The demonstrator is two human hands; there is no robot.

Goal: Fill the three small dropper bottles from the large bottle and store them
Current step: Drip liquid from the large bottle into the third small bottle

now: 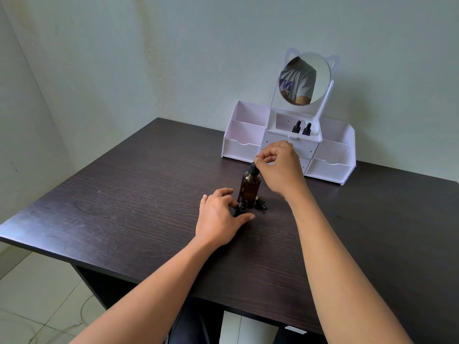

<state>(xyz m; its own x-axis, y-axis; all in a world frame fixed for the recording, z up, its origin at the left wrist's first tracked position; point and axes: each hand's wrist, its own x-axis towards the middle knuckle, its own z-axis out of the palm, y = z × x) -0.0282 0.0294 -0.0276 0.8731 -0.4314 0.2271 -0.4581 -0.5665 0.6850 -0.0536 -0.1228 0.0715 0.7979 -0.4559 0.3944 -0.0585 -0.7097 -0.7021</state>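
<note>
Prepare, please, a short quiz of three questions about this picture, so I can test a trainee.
1. How many small dark dropper bottles stand inside the white organiser with the round mirror?
2. True or false: the person's left grip holds the large amber glass bottle.
3. What does the right grip pinch? A) the black dropper top of the large bottle; B) a drawer of the organiser; C) a loose cap lying flat.
Key: 1) two; 2) false, it holds the small open dark bottle on the dark wooden table; 3) A.
</note>
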